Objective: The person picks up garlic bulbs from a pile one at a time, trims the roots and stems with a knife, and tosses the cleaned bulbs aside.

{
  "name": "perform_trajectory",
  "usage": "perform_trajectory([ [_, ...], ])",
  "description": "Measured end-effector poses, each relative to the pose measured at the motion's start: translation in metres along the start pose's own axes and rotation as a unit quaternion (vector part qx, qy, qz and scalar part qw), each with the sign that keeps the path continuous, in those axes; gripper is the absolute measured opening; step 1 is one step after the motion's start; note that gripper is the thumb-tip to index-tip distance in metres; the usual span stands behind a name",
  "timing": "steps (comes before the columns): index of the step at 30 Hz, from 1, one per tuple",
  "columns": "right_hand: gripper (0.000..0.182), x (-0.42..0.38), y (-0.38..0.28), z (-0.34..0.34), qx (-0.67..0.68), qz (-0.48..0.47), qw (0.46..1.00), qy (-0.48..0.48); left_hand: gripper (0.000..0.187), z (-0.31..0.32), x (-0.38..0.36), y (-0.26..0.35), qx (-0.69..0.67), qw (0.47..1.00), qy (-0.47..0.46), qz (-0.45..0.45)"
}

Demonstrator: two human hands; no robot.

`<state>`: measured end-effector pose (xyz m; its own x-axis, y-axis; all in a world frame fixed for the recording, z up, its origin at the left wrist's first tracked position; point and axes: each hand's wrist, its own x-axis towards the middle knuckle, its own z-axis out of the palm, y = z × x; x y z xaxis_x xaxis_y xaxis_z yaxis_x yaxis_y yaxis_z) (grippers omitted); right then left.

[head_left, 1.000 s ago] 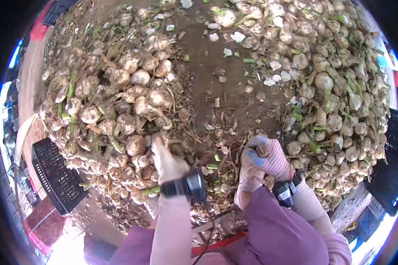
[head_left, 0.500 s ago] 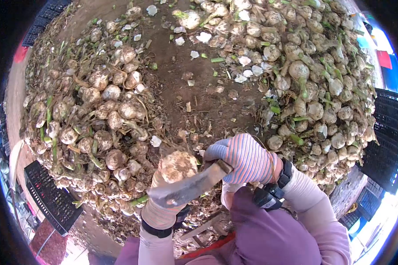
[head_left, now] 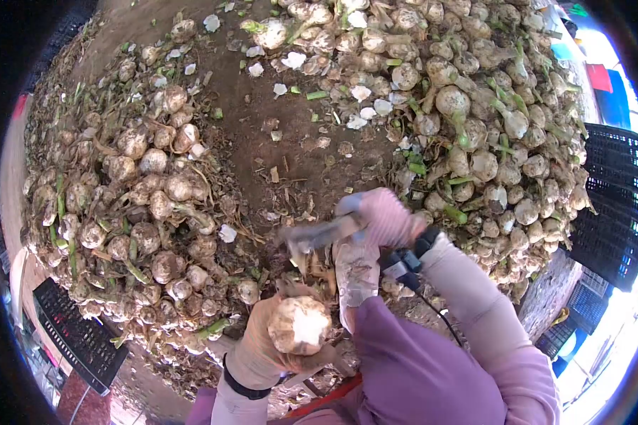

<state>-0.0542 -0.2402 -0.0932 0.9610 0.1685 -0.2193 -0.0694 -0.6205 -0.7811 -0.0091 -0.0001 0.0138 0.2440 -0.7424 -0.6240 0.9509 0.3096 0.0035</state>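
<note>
Two big heaps of dirty bulbs with green stalks take up most of the view: the right heap (head_left: 503, 127) spreads from the top centre down the right side, and the left heap (head_left: 135, 205) runs down the left side. Between them lies a strip of bare brown ground (head_left: 262, 106), littered with white peel scraps and dry stalk bits. Black plastic crates sit at the edges, one crate (head_left: 78, 336) at the lower left beside the left heap and a stack of crates (head_left: 613, 205) at the right behind the right heap.

Low in the middle, the person's purple-clad lap (head_left: 418, 368) fills the bottom. The gloved left hand (head_left: 262, 350) holds a single bulb (head_left: 299, 324) just above the lap, fingers wrapped around its underside, the pale cut face turned up. Above it, apart from the bulb, the gloved right hand (head_left: 383, 216) has its fingers closed around the handle of a knife (head_left: 319, 234), whose blurred blade points left over a loose tangle of roots and trimmings. A dark wrist device (head_left: 400, 265) sits on the right wrist.
</note>
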Motion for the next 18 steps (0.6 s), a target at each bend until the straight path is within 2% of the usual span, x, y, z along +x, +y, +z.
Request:
perform_trajectory([
  [1, 0.028, -0.007, 0.005, -0.003, 0.006, 0.017, 1.000, 0.017, 0.028, -0.004, -0.002, 0.000, -0.102, 0.993, 0.010, -0.055],
  [2, 0.028, -0.013, 0.004, -0.006, 0.056, 0.016, 0.997, 0.054, 0.032, -0.014, -0.001, -0.004, 0.073, 0.991, -0.012, 0.110],
  [3, 0.029, -0.019, -0.003, -0.009, 0.103, 0.019, 0.990, 0.099, 0.036, -0.025, 0.005, -0.006, 0.248, 0.932, -0.039, 0.263],
  [4, 0.017, -0.022, -0.014, -0.016, 0.143, 0.042, 0.984, 0.098, 0.045, -0.027, 0.009, 0.010, 0.200, 0.948, -0.083, 0.234],
  [5, 0.017, -0.024, -0.019, -0.016, 0.141, 0.041, 0.984, 0.101, 0.054, -0.025, 0.013, 0.017, 0.188, 0.949, -0.044, 0.247],
  [7, 0.011, -0.025, -0.027, -0.012, 0.175, 0.132, 0.971, 0.095, 0.063, 0.014, 0.012, 0.016, 0.213, 0.919, 0.058, 0.326],
  [9, 0.008, -0.025, -0.031, -0.004, 0.173, 0.142, 0.971, 0.086, 0.063, 0.018, 0.012, 0.021, 0.194, 0.928, 0.053, 0.313],
  [11, 0.022, -0.022, -0.037, 0.001, 0.191, 0.117, 0.973, 0.060, 0.058, 0.020, 0.012, 0.023, 0.074, 0.955, 0.030, 0.287],
  [12, 0.022, -0.021, -0.043, 0.000, 0.239, 0.104, 0.964, 0.045, 0.051, 0.014, 0.015, 0.020, -0.020, 0.955, 0.005, 0.295],
  [13, 0.022, -0.018, -0.051, -0.002, 0.238, 0.104, 0.965, 0.049, 0.044, 0.032, 0.022, 0.014, -0.072, 0.943, 0.052, 0.320],
  [15, 0.008, -0.012, -0.067, -0.007, 0.369, 0.047, 0.927, 0.047, 0.033, 0.027, 0.037, 0.005, -0.123, 0.944, -0.043, 0.303],
  [16, 0.008, -0.006, -0.072, -0.009, 0.341, 0.014, 0.939, 0.053, 0.027, 0.036, 0.034, -0.001, -0.148, 0.947, 0.032, 0.283],
  [17, 0.008, -0.006, -0.071, -0.006, 0.339, 0.016, 0.939, 0.053, 0.027, 0.033, 0.036, -0.002, -0.150, 0.947, 0.031, 0.282],
  [18, 0.009, -0.007, -0.065, 0.001, 0.330, 0.064, 0.942, 0.027, 0.024, 0.027, 0.041, -0.002, -0.237, 0.933, -0.082, 0.259],
])
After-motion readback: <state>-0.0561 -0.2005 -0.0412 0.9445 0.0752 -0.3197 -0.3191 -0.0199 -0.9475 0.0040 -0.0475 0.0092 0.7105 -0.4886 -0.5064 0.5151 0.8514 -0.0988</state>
